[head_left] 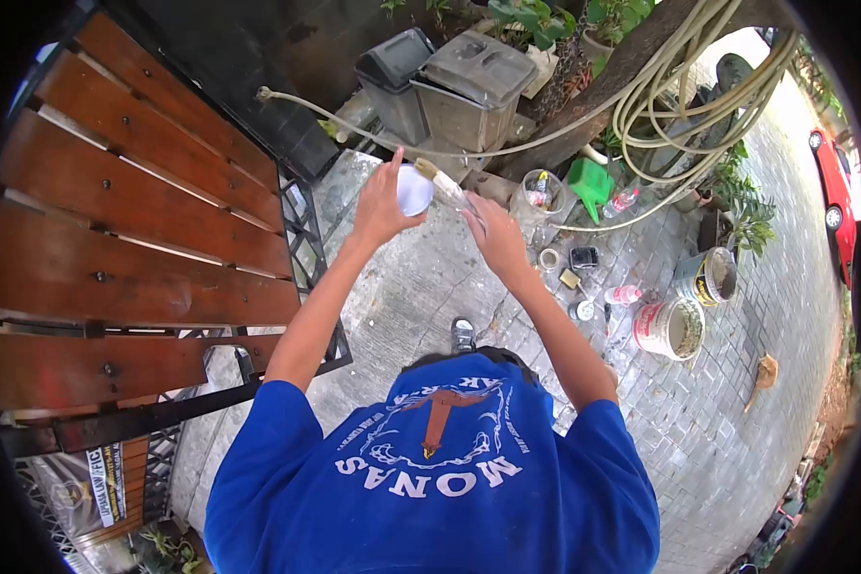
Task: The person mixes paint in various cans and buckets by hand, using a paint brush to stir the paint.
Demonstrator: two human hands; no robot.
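My left hand [384, 206] is wrapped around a small white cup [415, 192], held out ahead of my chest with its mouth toward me. In my right hand [497, 237] is a paintbrush [447, 185], its handle between my fingers. The pale tan bristles point up and left, right at the cup's upper rim. What the cup contains does not show clearly. Both arms stretch forward over the grey concrete ground [392, 297].
Brown wooden slats on a metal frame [143, 215] stand close on my left. Right of me are a white bucket [660, 330], a second bucket [703, 277], a pink-labelled bottle [624, 295] and a green plastic item [589, 187]. Grey bins [478, 81] and a coiled hose [641, 115] lie ahead.
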